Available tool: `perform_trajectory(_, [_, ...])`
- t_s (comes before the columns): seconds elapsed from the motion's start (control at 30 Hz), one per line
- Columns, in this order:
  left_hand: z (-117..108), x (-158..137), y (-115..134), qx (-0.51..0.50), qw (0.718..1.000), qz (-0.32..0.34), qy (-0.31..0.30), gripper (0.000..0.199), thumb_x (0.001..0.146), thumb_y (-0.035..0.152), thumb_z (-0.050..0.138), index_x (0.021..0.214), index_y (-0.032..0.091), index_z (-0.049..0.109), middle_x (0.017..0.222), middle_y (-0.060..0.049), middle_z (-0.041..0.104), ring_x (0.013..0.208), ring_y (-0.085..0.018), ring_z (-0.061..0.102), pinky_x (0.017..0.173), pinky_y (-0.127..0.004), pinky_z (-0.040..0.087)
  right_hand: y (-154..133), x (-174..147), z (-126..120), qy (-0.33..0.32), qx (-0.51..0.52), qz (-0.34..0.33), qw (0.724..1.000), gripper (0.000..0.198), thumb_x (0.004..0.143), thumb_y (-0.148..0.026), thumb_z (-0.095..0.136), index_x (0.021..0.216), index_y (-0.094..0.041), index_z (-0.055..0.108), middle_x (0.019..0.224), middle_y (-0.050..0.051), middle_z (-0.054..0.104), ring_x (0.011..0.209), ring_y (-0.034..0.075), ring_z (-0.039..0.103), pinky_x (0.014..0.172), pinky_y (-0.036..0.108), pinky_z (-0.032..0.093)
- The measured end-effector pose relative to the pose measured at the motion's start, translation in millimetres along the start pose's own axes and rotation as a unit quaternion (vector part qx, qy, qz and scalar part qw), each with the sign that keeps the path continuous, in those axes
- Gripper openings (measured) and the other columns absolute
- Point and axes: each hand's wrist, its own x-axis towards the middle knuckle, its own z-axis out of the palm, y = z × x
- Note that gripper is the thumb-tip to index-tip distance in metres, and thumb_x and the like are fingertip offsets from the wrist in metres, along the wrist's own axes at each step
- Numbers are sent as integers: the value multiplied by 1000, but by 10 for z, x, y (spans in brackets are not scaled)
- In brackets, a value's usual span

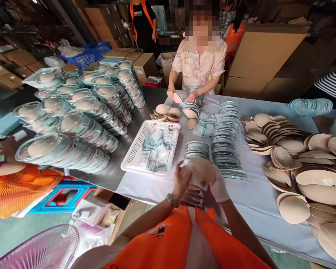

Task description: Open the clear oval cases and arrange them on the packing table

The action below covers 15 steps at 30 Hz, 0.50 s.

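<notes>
A beige bra cup (199,167) is held between my hands above the near edge of the table. My left hand (183,180), bare with a bracelet at the wrist, has its fingers curled at the cup's left side. On the other side, my right hand (219,184) wears a white glove and grips the cup's edge. Clear round cases (196,148) are stacked just behind the cup, and more clear cases (192,197) lie below it, partly hidden. A tall row of clear round lids or trays (226,149) leans to the right of my hands.
A white basket (125,164) of printed packets stands to the left. Further left rise stacks of filled clear cases (84,129). Loose beige cups (299,147) pile up on the right. Across the table a person (200,69) handles a cup. A purple fan (42,250) stands lower left.
</notes>
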Motion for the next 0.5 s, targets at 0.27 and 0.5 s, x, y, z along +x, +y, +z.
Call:
perform_trajectory(0.27, [46,326,94,-78,978,-57,-184,112,73,50,86,169,31,32,126,-16,71,108,-35,73,90,-45,63,86,33,-169,-79,-294,-321,897,42,85,-27,76,127,-28,78,143,15,72,117,34,77,95,51,65])
perform_trajectory(0.5, [417,1458,329,224,969,51,-87,38,96,42,67,128,22,72,146,-18,61,142,-37,58,121,-53,45,357,629,-284,149,70,129,978,42,67,-54,89,95,-24,78,94,10,82,82,31,78,71,42,67])
